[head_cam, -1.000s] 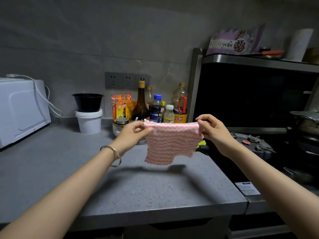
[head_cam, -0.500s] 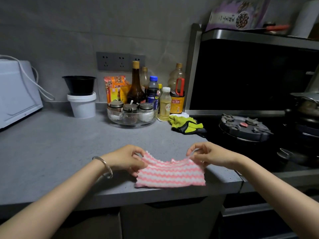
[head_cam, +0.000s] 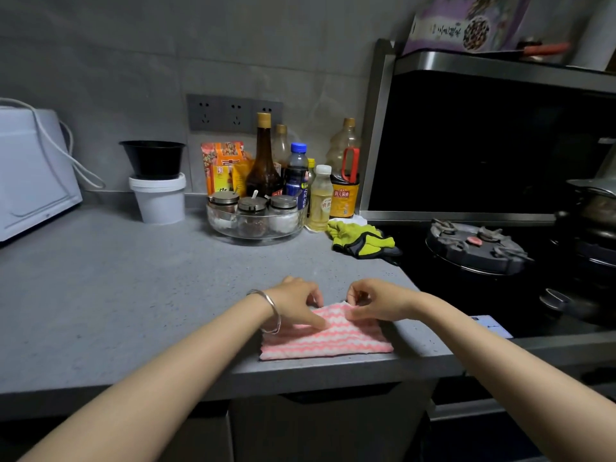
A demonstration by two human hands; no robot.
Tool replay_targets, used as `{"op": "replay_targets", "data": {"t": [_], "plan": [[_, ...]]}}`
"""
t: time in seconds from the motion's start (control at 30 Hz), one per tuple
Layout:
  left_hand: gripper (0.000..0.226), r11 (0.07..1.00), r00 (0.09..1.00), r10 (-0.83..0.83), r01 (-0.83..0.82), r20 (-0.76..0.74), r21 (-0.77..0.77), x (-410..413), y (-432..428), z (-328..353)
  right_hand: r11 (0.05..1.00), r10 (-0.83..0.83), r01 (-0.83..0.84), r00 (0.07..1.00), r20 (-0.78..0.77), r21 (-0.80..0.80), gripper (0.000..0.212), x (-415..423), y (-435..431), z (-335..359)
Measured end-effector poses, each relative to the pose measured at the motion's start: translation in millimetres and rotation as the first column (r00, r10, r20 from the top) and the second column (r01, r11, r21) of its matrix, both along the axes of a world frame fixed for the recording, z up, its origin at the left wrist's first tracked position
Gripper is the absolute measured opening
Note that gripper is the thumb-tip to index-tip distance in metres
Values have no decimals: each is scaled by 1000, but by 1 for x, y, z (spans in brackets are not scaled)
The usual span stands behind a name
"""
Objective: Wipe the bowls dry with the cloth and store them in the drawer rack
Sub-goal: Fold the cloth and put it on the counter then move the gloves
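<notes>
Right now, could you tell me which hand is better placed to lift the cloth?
Probably the right hand: its fingers pinch the far edge of the cloth, while the left hand only presses a finger on top.

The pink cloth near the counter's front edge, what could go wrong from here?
1. The cloth lies close to the countertop's front edge; a tug from the right hand, which pinches its far edge, could slide it off.
2. The left hand only touches it, so it may bunch up rather than lie flat.
</notes>
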State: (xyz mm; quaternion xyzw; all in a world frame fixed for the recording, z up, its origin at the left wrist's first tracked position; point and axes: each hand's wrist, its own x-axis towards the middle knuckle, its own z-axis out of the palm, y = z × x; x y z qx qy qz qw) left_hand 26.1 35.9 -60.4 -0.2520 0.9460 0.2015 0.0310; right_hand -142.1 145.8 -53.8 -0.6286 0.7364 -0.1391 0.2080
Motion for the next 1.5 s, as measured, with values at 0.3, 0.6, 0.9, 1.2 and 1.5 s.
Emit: {"op": "replay_targets", "data": {"t": [0.3, 0.6, 0.9, 1.2, 1.5], "plan": [[25, 896, 983, 91, -10, -162, 444, 8, -8, 22, 900, -35, 111, 982, 183, -421, 25, 9, 7, 15], [40, 681, 647, 567, -20, -510, 732, 33, -12, 46, 931, -195, 361, 617, 763, -54, 41, 45, 6, 32], [39, 702, 620, 569, -26, -540, 711, 65, -6, 63, 883, -86, 345, 786, 613, -318, 46, 71, -6, 41], [64, 869, 773, 392, -134, -499, 477, 103, -7, 78, 833, -20, 373, 759, 650, -410, 12, 84, -11, 56], [17, 971, 865, 223, -236, -449, 27, 117, -1, 88, 784, -71, 179, 977, 200, -595, 8, 98, -13, 61]]}}
